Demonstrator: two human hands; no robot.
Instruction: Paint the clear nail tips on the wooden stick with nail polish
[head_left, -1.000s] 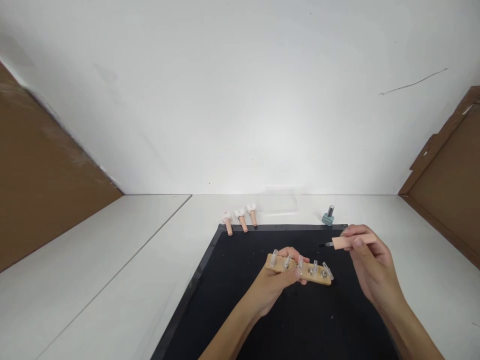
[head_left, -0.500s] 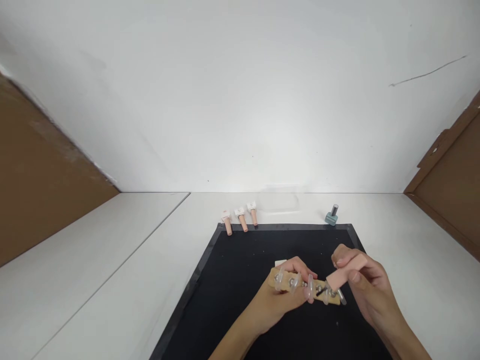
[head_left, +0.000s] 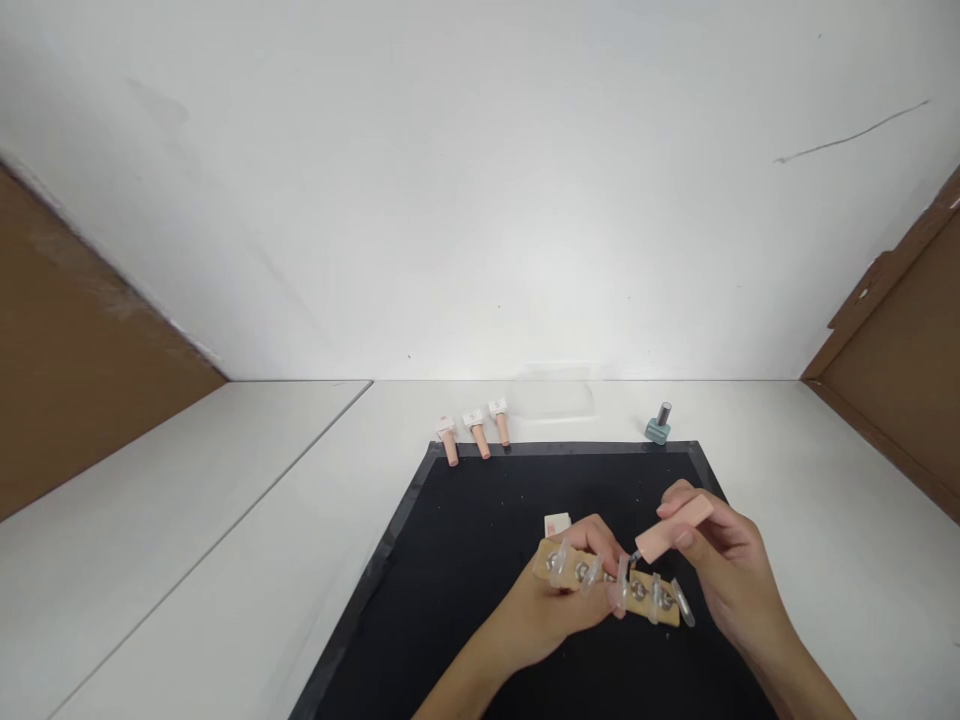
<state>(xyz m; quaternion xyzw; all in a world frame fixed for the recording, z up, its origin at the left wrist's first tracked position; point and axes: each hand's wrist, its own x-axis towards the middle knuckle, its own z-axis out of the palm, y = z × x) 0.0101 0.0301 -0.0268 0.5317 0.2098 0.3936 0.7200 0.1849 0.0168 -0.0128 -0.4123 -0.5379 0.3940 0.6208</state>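
My left hand (head_left: pixel 559 600) is closed around a wooden nail display stand (head_left: pixel 645 597), which carries several clear false nails on round metal mounts. Between the fingers and thumb of my right hand (head_left: pixel 724 555) is a nail polish brush (head_left: pixel 673 528) with a long pink cap. Its bristle end points down-left, close to the clear false nail (head_left: pixel 622 585) beside my left fingertips; whether it touches cannot be made out. Just behind my left hand, a white polish bottle (head_left: pixel 557 525) is partly hidden, with reddish print on it.
Three white bottles with pink caps lie at the mat's back-left edge, the nearest cap (head_left: pixel 450 447) over the border. A teal polish bottle (head_left: pixel 658 430) stands back right. A clear plastic tray (head_left: pixel 553 400) sits behind the black mat (head_left: pixel 465 540). Brown panels (head_left: pixel 90 370) flank the white table.
My right hand has shifted the brush left and up, from the stand's right end toward a nail nearer my left fingers. More of the white bottle shows behind my left hand.
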